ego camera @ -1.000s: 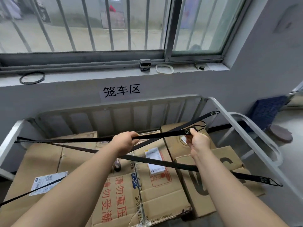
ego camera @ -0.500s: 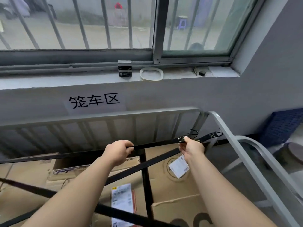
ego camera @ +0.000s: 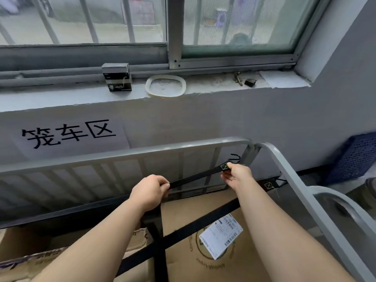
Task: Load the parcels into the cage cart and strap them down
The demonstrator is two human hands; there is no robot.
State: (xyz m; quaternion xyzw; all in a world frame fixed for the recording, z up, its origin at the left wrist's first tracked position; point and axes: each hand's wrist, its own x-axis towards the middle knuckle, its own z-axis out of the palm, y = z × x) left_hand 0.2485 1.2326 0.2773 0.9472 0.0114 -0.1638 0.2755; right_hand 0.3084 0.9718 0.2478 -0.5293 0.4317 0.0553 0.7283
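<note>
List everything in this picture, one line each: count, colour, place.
Cart: one, grey, below the window.
Boxes: at least two, brown, inside the cart.
Strap: one, black, taut between both hands.
Hook: one, black, at that strap's end.
Other straps: two, black, crossing over the boxes.
Label: one, white, on the right box.
Sign: one, white with black characters, on the wall.
Small box: one, black and silver, on the sill.
Ring: one, whitish, on the sill.
Crate: one, blue, far right.
Left hand: grips the strap.
Right hand: pinches the strap's end.
</note>
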